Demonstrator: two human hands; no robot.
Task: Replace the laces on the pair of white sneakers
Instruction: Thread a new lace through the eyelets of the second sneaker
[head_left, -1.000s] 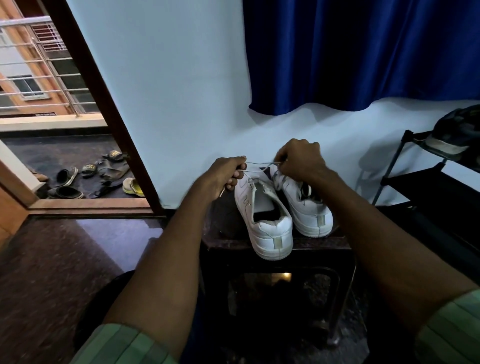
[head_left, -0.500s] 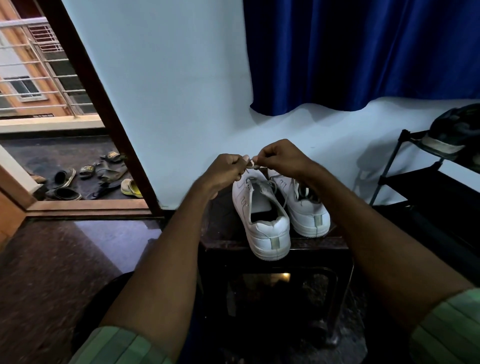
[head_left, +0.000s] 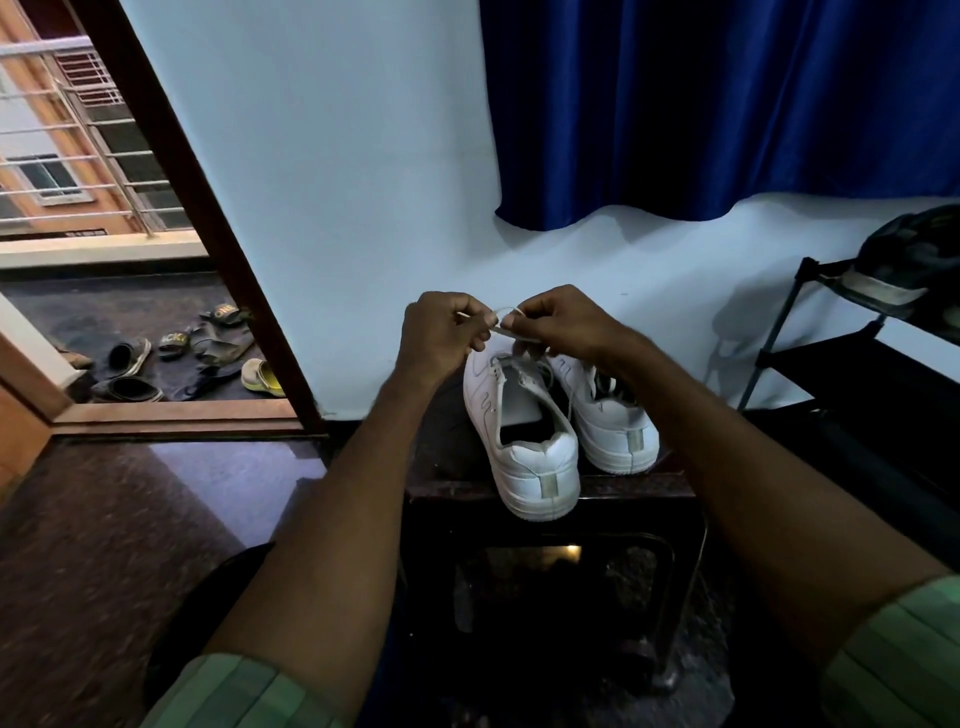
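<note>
White sneakers (head_left: 524, 441), worktop's (head_left: 670, 488) near edge: partly laced. Left hand (head_left: 441, 338), right hand (head_left: 566, 322) pinching lace (head_left: 506, 317); tying apparently pending.

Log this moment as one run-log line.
left hand: pinches lace | right hand: pinches lace | lace: looped between hands above left sneaker | right sneaker: beside it on stool
</note>
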